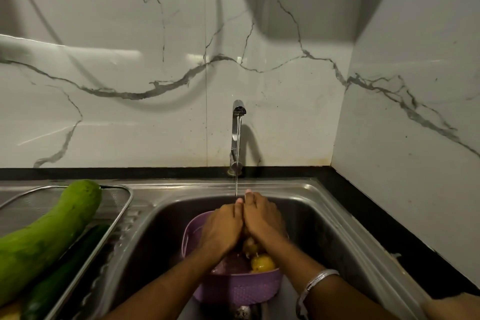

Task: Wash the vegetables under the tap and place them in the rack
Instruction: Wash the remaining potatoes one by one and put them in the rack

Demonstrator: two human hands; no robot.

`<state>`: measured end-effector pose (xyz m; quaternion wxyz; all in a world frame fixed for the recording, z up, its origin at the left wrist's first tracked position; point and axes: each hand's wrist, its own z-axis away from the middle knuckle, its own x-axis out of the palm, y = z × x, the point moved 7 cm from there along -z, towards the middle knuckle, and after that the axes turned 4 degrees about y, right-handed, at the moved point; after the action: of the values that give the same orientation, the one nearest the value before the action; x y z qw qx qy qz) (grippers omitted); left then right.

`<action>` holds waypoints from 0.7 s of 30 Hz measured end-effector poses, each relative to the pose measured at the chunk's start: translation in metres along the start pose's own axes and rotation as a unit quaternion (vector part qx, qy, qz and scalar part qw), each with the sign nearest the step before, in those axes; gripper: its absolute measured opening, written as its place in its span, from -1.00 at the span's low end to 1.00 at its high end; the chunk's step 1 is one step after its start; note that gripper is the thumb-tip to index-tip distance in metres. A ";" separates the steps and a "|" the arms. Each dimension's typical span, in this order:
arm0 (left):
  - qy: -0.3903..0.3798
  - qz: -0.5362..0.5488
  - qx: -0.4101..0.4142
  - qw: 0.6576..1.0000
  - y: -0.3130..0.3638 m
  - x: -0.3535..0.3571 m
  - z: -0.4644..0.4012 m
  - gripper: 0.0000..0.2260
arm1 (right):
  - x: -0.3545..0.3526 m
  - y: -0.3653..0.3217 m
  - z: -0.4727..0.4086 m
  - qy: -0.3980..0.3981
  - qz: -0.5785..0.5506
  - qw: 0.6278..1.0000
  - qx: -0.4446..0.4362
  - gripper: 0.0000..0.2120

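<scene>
Sink point(324, 218) is seen set into the dark counter point(363, 205), tap point(237, 135) at the back wall w/ a thin stream running down onto the hands. Rack point(114, 215) is sat on the drainer at left. A big pale-green gourd point(49, 231) is laid across it, one end poking over the far rim. Judged heavy and stiff, waxy when wet; best taken w/ two hands near the middle, not by an end. Beside it a dark cucumber point(59, 280) is laid lengthwise: firm, slick, light enough for one hand around the midsection.

In the basin a purple colander point(233, 291) is stood under the stream. Inside it a yellowish veg point(262, 262) is glimpsed, round, prob. a potato or similar, wet and shiny. Expected to be hard, not fragile, but slippery; a cupped palm grip would be safer than a fingertip pinch.

Left hand point(223, 228) and right hand point(262, 221) are pressed side by side under the water, fingers curled downward over something pale between the palms, approx. above the colander's middle. Whatever is held is mostly hidden; it can't be told exactly what it is. A silver bangle point(315, 282) is worn on the right wrist.

Rinse is judged under way; transfer to rack not yet done for this piece.
</scene>
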<state>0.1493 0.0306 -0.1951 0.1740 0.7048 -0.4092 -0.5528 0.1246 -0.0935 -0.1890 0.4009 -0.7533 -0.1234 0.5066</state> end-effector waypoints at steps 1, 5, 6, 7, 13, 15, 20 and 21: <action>0.015 -0.049 0.031 0.998 0.004 -0.005 0.003 -0.55 | 0.000 0.007 -0.001 -0.015 0.030 0.999 0.026 -0.46; 0.075 -0.014 0.091 0.993 0.031 -0.023 0.016 -0.59 | -0.012 0.008 -0.001 0.043 -0.036 0.996 0.065 -0.42; 0.085 -0.013 0.113 0.990 0.040 -0.023 0.018 -0.61 | -0.021 0.003 0.001 0.098 -0.067 0.992 0.032 -0.46; 0.090 -0.012 0.142 0.986 0.051 -0.028 0.022 -0.63 | -0.039 -0.008 0.008 0.158 -0.099 0.982 -0.008 -0.50; -0.098 0.124 -0.027 0.987 0.012 0.012 0.027 -0.64 | -0.001 0.012 0.015 -0.034 0.001 0.999 -0.011 -0.46; -0.029 0.178 0.028 0.983 0.029 -0.002 0.030 -0.66 | -0.017 -0.003 0.018 0.049 -0.043 0.995 -0.074 -0.51; 0.091 0.206 0.166 0.960 0.068 -0.032 0.029 -0.74 | -0.060 -0.039 0.037 0.195 -0.174 0.947 -0.185 -0.67; 0.037 0.152 0.123 0.980 0.056 -0.016 0.025 -0.71 | -0.044 -0.027 0.028 0.123 -0.092 0.980 -0.128 -0.62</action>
<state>0.1044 0.0147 -0.1540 0.1826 0.6705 -0.5699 -0.4386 0.0861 -0.0884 -0.1454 0.3580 -0.8402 -0.2064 0.3512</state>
